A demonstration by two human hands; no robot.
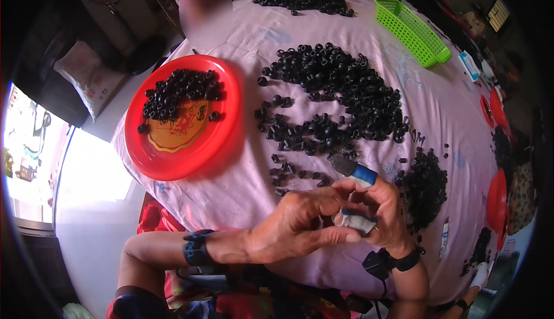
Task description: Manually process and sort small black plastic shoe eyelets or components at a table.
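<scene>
Both hands meet in the lower middle of the table (pixel 251 180); the left hand (pixel 291 224) comes in from 8 o'clock, thumb and fingers curled up to the grey-and-blue wrap (pixel 358 222) on a digit of the right hand (pixel 391 224). Thumb seems to touch the wrap's lower edge; can't tell if it's a real grip. Right hand half-curled, one finger in a dark-tipped blue-and-white wrap (pixel 363 175); can't tell if any bead sits inside the fingers. Progress, judged from the layout: a smaller lot of black beads (pixel 184 91) lies on the red plate (pixel 173 171) at 10 o'clock from the hands, and far more lie loose, the main pile (pixel 369 99) at 12 and the finer pile (pixel 426 195) between 2 and 3. So most look left off the plate; nothing shows which are finished. Both wraps look in place on the digits. Orientation: grey-and-blue wrap's long axis runs roughly 10 to 4 o'clock, slightly tilted; the blue-and-white one points to 10, dark end toward the scattered beads (pixel 303 174). Beads share no axis: some show holes upward, others lie on their sides. Green basket (pixel 424 47) near 1 o'clock, long axis 11 to 5.
</scene>
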